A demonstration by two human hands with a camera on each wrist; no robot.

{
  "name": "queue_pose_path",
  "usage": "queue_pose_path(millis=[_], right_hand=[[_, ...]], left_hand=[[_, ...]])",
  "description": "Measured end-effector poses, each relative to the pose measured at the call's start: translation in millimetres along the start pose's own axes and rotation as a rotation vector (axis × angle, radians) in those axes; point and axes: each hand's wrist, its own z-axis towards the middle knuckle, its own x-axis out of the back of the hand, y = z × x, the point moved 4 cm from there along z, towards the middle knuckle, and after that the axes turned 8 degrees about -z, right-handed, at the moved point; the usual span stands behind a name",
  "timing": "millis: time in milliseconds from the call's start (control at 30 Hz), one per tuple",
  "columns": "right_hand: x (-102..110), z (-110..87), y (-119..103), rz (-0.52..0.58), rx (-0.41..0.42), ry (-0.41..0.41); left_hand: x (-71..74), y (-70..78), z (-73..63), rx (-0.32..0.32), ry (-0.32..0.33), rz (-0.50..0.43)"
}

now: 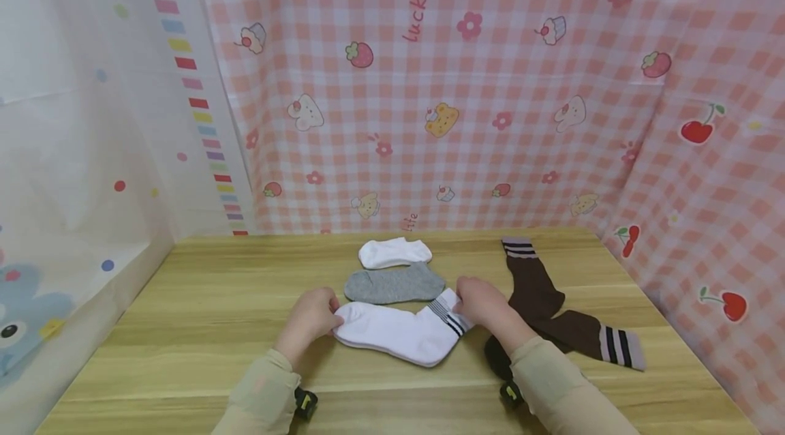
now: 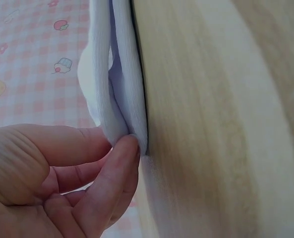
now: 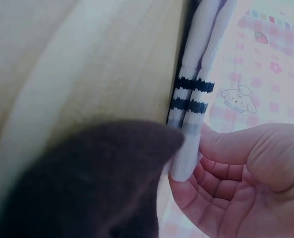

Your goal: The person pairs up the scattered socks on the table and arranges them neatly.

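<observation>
A pair of white socks (image 1: 392, 333) with dark-striped cuffs lies stacked, one on the other, on the wooden table. At its toe end, my left hand (image 1: 309, 318) pinches the fabric between thumb and fingers; the left wrist view shows the two layers (image 2: 124, 84) meeting there. My right hand (image 1: 487, 302) grips the striped cuff end (image 3: 189, 153), thumb on one side and curled fingers on the other. Just behind the white pair lies a grey sock (image 1: 392, 285), and beyond that a short white sock (image 1: 392, 253).
Brown socks (image 1: 532, 278) with striped cuffs spread over the table's right side, partly under the right forearm. Their dark brown fabric (image 3: 87, 183) looms close in the right wrist view. Patterned cloth (image 1: 392, 94) hangs behind the table (image 1: 208, 312) and along its sides.
</observation>
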Motion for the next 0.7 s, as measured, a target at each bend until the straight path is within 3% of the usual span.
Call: queue_pose_path(millis=[400, 700], right_hand=[[5, -2.2, 3, 0.023, -0.006, -0.028], [23, -11.1, 7, 0.057, 0.012, 0.023]], left_hand=[[1.7, -0.8, -0.8, 0.000, 0.000, 0.011], [9.3, 6.6, -5.8, -0.003, 0.024, 0.033]])
